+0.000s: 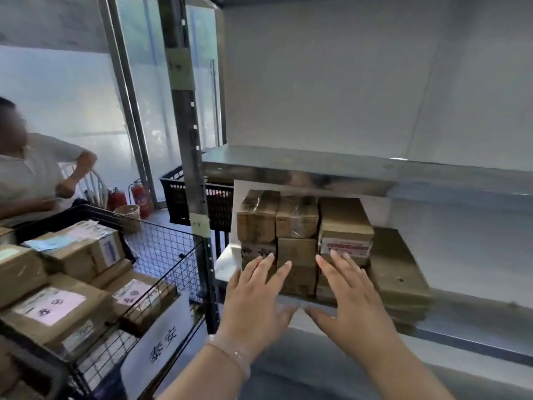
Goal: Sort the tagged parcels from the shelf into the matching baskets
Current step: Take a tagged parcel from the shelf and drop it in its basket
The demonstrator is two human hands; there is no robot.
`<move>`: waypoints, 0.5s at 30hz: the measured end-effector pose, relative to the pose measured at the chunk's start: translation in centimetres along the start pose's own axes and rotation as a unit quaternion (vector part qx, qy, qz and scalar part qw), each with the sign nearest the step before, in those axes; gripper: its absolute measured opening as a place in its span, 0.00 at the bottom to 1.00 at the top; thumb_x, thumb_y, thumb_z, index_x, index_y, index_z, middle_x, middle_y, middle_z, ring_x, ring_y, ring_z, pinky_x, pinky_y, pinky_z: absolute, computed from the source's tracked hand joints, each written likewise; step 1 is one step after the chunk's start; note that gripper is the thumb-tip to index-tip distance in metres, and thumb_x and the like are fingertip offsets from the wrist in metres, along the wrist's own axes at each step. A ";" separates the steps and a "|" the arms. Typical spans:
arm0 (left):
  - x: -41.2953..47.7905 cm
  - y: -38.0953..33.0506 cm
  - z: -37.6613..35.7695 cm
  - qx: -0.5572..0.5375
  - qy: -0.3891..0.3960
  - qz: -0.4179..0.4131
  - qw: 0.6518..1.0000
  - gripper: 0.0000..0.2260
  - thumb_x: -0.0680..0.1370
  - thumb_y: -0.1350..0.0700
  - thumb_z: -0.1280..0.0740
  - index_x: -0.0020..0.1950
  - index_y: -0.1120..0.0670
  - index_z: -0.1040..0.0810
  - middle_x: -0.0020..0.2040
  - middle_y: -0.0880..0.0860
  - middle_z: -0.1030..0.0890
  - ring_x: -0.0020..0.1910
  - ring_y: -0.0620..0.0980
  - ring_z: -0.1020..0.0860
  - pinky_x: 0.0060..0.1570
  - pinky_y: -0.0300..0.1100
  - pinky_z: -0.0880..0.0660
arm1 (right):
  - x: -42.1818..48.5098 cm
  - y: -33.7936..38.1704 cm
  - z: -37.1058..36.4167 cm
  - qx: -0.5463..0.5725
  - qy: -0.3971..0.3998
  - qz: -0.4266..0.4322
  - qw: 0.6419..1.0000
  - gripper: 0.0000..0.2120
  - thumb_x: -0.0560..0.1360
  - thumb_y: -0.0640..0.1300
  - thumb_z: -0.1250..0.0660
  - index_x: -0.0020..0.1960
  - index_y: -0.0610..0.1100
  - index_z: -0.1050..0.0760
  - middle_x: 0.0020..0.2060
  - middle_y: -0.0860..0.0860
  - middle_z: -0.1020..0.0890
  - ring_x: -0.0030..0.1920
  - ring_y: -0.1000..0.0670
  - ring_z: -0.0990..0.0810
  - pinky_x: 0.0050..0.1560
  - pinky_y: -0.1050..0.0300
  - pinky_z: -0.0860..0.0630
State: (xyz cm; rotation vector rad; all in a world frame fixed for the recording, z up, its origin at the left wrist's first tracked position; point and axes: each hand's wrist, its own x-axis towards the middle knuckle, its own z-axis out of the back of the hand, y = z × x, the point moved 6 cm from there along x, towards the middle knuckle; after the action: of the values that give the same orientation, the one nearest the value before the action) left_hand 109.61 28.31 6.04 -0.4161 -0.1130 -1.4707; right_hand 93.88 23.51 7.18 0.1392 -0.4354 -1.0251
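The left hand [253,295] and the right hand [350,298] reach forward side by side, palms down, fingers straight and spread, holding nothing. A clear bracelet [230,356] circles the left wrist. The fingertips of both hands lie over the front of a stack of brown parcels [297,243]; whether they touch the cardboard cannot be told. The right fingertips sit just below a red-and-white label [346,247] on the right-hand box. The stack stands at the left end of a grey metal shelf [467,319], under the next board [302,164] up. Just to its right lies a pile of flat cardboard sheets [399,274]. Left of the shelf post stands a black wire basket [161,249] filled with tagged boxes [57,307], some with pink labels, and a white sign [163,343] hangs on its front. Farther back are a black plastic crate [178,197], two red fire extinguishers [141,197] and another person [26,174] in a pale shirt.
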 end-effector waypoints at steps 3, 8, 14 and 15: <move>1.1 -3.4 -1.1 -0.011 0.004 -0.024 1.000 0.33 0.79 0.34 0.42 0.80 0.37 0.53 0.82 0.45 0.51 0.80 0.47 0.54 0.78 0.50 0.56 | -1.3 -3.0 1.8 0.004 -0.004 -0.031 0.999 0.40 0.74 0.67 0.39 0.77 0.61 0.57 0.78 0.59 0.57 0.77 0.54 0.61 0.77 0.51 0.57; 3.8 -9.4 -3.0 -0.040 0.020 -0.048 0.998 0.32 0.80 0.37 0.40 0.80 0.38 0.50 0.81 0.45 0.49 0.80 0.47 0.53 0.78 0.50 0.54 | -1.7 -9.6 3.3 0.001 -0.011 -0.079 0.997 0.40 0.73 0.64 0.36 0.77 0.59 0.54 0.78 0.55 0.51 0.78 0.52 0.56 0.77 0.51 0.52; 6.1 -13.7 -6.4 -0.061 0.046 -0.025 0.997 0.30 0.80 0.38 0.40 0.80 0.37 0.49 0.82 0.45 0.49 0.80 0.47 0.52 0.78 0.50 0.52 | -0.4 -17.6 3.4 -0.031 0.026 -0.154 0.987 0.39 0.73 0.66 0.38 0.77 0.57 0.53 0.78 0.50 0.49 0.78 0.46 0.53 0.76 0.47 0.47; 6.3 -14.2 -7.1 -0.065 0.053 -0.015 0.996 0.30 0.80 0.38 0.40 0.80 0.37 0.49 0.82 0.44 0.49 0.80 0.47 0.52 0.78 0.50 0.52 | 0.2 -18.7 3.1 -0.035 0.033 -0.162 0.986 0.39 0.73 0.67 0.39 0.77 0.57 0.53 0.78 0.48 0.49 0.78 0.45 0.52 0.76 0.46 0.46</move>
State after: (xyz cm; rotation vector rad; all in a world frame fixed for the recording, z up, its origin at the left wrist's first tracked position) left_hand 95.16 19.32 4.40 -0.4418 0.0611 -1.5311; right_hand 77.86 13.90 4.21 0.1849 -0.3207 -1.3510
